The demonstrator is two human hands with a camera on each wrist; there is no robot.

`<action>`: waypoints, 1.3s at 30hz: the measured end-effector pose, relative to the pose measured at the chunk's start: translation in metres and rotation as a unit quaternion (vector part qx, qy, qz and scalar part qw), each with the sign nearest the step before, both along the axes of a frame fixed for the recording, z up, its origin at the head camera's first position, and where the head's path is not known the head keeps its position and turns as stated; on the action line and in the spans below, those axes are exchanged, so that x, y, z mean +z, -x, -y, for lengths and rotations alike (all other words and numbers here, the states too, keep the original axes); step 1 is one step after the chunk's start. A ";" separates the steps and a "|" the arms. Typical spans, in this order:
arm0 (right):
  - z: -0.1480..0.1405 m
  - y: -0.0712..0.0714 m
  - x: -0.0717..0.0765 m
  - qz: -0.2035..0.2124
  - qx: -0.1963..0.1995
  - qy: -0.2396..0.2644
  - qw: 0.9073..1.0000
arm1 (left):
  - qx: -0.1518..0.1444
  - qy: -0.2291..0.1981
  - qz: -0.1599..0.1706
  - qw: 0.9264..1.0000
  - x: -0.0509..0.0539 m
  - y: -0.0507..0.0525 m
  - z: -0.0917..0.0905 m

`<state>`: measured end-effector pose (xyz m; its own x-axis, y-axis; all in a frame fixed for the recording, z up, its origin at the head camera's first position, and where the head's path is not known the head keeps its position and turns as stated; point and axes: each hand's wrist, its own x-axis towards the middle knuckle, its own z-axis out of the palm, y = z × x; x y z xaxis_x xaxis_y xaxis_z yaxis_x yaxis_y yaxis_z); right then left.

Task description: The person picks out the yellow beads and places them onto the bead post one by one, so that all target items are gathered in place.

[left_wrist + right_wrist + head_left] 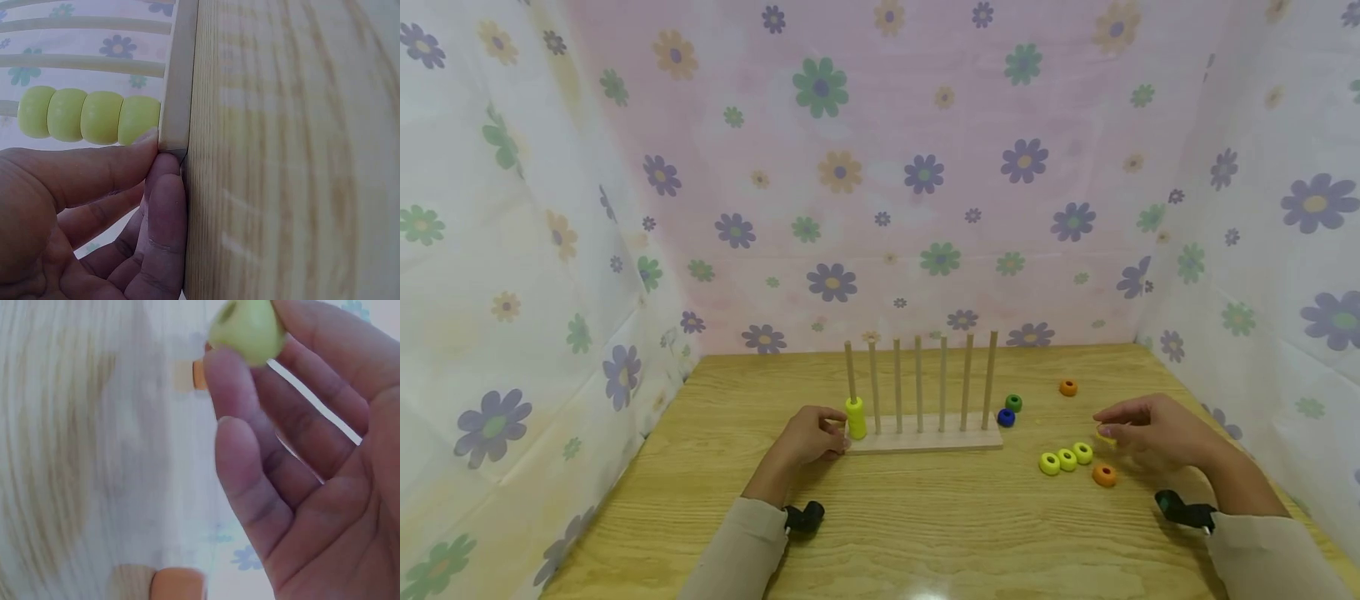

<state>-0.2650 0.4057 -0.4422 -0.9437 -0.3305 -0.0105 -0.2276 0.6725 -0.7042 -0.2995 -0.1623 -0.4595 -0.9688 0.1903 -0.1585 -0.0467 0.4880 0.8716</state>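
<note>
A wooden rack [925, 439] with seven upright pegs stands on the table. Its leftmost peg carries a stack of several yellow beads [855, 418], also seen in the left wrist view [103, 117]. My left hand [808, 437] grips the left end of the base [177, 106], thumb and fingertips at its corner. Off to the right of the rack, my right hand [1157, 433] pinches a yellow bead [250, 331] between thumb and fingers, above the tabletop. Three yellow beads [1067, 459] lie in a row to the left of that hand.
An orange bead [1105, 476] lies in front of the yellow row, another orange bead [1068, 387] farther back. Green [1013, 403] and blue [1006, 418] beads sit beside the rack's right end. Flowered cloth [880, 208] hangs behind the table and at both sides.
</note>
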 end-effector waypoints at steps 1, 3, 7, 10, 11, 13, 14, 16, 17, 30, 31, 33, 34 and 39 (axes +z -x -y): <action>0.002 0.000 0.002 -0.006 -0.004 0.001 1.000 | -0.001 0.000 0.000 1.000 0.000 0.001 0.000; 0.005 -0.001 0.005 -0.027 -0.008 -0.006 1.000 | 0.000 -0.001 0.001 1.000 0.001 0.002 0.000; 0.010 -0.001 0.011 -0.059 -0.007 -0.012 0.998 | -0.003 -0.003 0.000 1.000 0.002 0.004 0.000; 0.015 -0.001 0.015 -0.069 -0.007 -0.015 0.997 | -0.003 -0.004 0.001 1.000 0.000 0.005 0.000; 0.017 -0.001 0.016 -0.073 -0.009 -0.021 0.997 | -0.004 -0.004 0.002 1.000 -0.001 0.005 0.000; 0.020 0.000 0.019 -0.077 -0.010 -0.028 0.997 | -0.002 -0.005 0.004 1.000 -0.003 0.005 0.001; 0.021 0.000 0.020 -0.081 -0.010 -0.030 0.996 | -0.003 -0.005 0.004 1.000 -0.003 0.004 0.001; 0.024 0.001 0.021 -0.090 -0.010 -0.032 0.995 | -0.003 -0.003 0.003 1.000 -0.002 0.003 0.001; 0.026 0.002 0.022 -0.095 -0.010 -0.034 0.995 | -0.004 -0.002 0.002 1.000 -0.002 0.002 0.001; 0.042 0.006 0.055 -0.124 -0.025 -0.042 0.991 | -0.007 -0.001 0.001 1.000 -0.002 0.001 0.001; 0.043 0.007 0.058 -0.124 -0.023 -0.037 0.991 | -0.006 -0.001 0.003 1.000 -0.002 0.001 0.001; 0.046 0.008 0.062 -0.124 -0.025 -0.037 0.991 | -0.005 0.001 0.004 1.000 -0.002 0.001 0.001; 0.047 0.008 0.064 -0.122 -0.027 -0.039 0.991 | -0.004 0.001 0.004 1.000 -0.001 0.001 0.001; 0.053 0.009 0.074 -0.121 -0.033 -0.047 0.991 | -0.001 0.000 0.006 1.000 0.000 0.000 0.001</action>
